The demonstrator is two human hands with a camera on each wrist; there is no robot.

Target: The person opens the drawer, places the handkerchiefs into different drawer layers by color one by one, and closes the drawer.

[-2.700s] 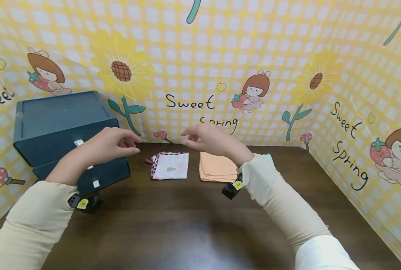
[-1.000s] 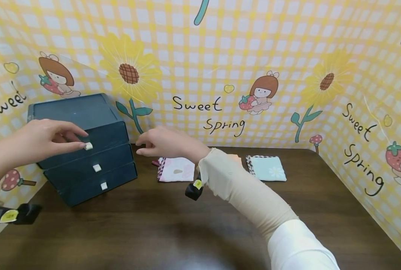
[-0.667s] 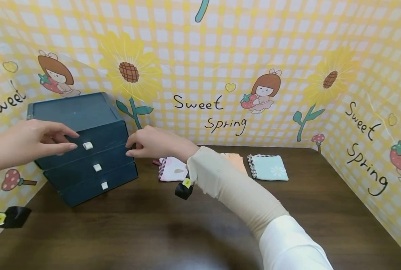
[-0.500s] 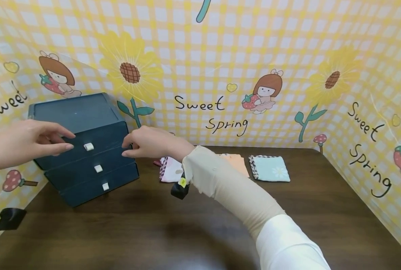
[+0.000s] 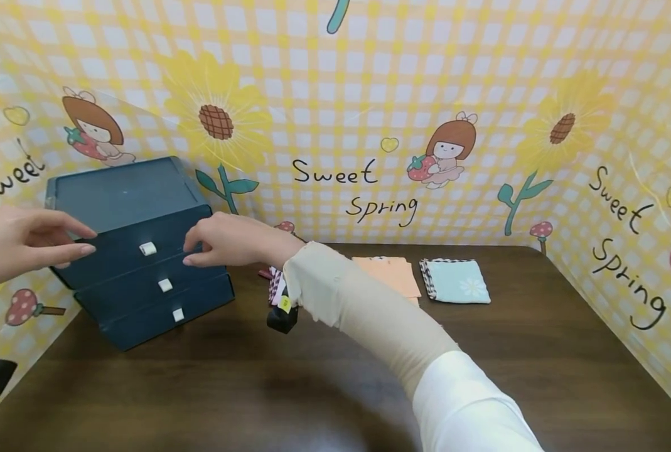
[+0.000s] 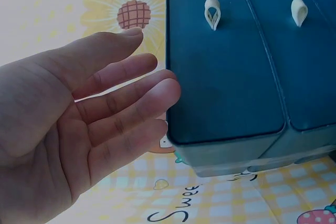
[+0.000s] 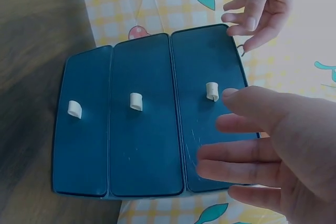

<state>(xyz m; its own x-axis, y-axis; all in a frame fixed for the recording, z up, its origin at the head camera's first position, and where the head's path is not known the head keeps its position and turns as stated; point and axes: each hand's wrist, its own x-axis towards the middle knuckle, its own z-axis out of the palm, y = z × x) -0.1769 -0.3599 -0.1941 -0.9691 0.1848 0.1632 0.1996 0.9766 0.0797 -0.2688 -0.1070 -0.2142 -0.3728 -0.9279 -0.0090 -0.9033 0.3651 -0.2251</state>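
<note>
A dark blue three-drawer storage box (image 5: 132,188) stands at the left of the table, its drawers pushed in. Each drawer front carries a small white loop pull, the top pull (image 5: 148,249) among them. My left hand (image 5: 30,245) hovers at the box's upper left corner, fingers loosely bent and nothing between them. In the left wrist view, its fingertips (image 6: 167,92) overlap the box's edge. My right hand (image 5: 233,240) is in front of the top drawer's right part, thumb and fingers apart, holding nothing. The right wrist view shows the right hand (image 7: 273,150) near the top drawer's pull.
Folded cloths lie along the back of the brown table (image 5: 335,370): an orange one (image 5: 388,276), a pale blue one with a daisy (image 5: 459,281), and a white-pink one (image 5: 275,287) mostly behind my right wrist. A yellow checked sheet (image 5: 324,94) walls the back and sides.
Both hands have moved left, from in front of the cloths and box to either side of the box's top drawer. The view has turned slightly. The drawers and cloths have stayed put.
</note>
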